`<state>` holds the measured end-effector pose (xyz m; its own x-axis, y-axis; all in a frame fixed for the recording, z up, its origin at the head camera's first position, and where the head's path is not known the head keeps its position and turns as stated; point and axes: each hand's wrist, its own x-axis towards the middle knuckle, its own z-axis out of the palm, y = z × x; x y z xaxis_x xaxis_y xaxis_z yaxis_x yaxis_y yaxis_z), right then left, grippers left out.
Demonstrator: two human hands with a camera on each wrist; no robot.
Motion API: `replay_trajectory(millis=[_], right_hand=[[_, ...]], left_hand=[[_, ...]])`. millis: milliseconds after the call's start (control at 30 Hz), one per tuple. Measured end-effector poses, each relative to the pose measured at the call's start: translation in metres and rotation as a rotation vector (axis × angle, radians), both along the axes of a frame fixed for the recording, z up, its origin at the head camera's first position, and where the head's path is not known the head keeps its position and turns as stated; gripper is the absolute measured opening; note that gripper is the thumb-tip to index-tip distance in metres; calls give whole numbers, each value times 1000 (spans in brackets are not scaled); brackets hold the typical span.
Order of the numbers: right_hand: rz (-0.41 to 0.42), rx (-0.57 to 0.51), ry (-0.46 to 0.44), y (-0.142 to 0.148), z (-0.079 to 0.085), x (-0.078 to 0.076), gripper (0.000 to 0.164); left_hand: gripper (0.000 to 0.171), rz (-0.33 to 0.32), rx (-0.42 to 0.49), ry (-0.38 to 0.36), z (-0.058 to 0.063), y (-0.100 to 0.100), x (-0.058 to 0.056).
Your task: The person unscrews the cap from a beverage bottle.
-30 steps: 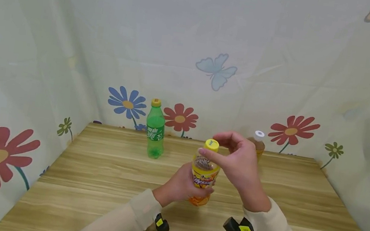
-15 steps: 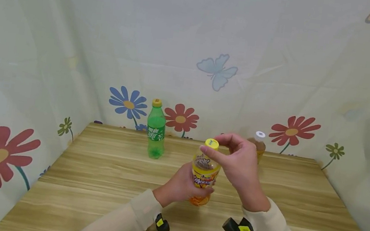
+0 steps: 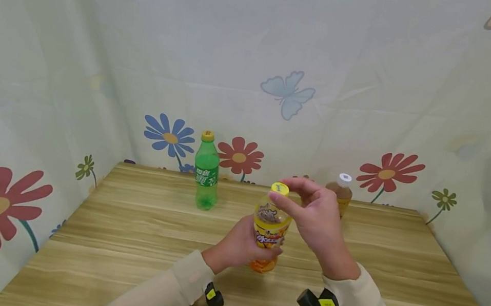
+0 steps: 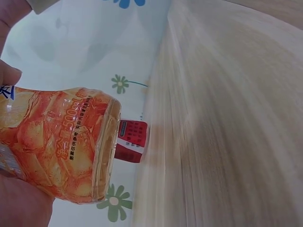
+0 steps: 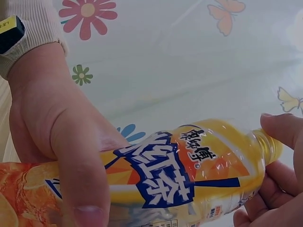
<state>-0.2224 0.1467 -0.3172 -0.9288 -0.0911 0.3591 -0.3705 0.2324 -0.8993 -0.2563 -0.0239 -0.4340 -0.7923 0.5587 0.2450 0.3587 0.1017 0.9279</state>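
Observation:
In the head view my left hand [image 3: 240, 245] grips the lower half of a plastic iced tea bottle [image 3: 270, 231] with a yellow and orange label, its thumb across the front. The bottle stands nearly upright; the left wrist view shows its base [image 4: 106, 151] above the tabletop. My right hand [image 3: 320, 222] pinches the yellow cap [image 3: 280, 188] at the bottle's mouth between thumb and fingers. In the right wrist view the thumb and fingers are around the cap [image 5: 271, 145], and Chinese characters show on the label [image 5: 165, 172].
A green soda bottle [image 3: 206, 174] with a yellow cap stands at the back left of the wooden table [image 3: 131, 241]. Behind my right hand is a white-capped bottle [image 3: 340, 189] of brownish drink, partly hidden. A flower-printed cloth [image 3: 193, 53] encloses the back and sides.
My right thumb has shifted slightly around the cap, and the print on the cap's top appears turned. My left hand keeps its grip, with the bottle nearly in place.

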Motion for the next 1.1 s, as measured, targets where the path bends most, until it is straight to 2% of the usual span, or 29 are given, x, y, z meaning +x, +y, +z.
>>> replay_trajectory(millis=[333,667,767,900,1100], right_hand=[[178,49,34,8,3,-3,31],[311,112,-11,17,4,-8,33],[309,107,-18,16,4,-8,35],[263,62,-55,13,4,-6,41],[88,15,-66,5,3,-4,49]], left_hand=[[49,5,-11,-4,2,-1,0],[47,-1,-6,-10,0,0,-1],[47,1,-2,-6,1,0,0],[48,5,-3,-8,3,0,0],[50,4,3,-12,4,1,1]])
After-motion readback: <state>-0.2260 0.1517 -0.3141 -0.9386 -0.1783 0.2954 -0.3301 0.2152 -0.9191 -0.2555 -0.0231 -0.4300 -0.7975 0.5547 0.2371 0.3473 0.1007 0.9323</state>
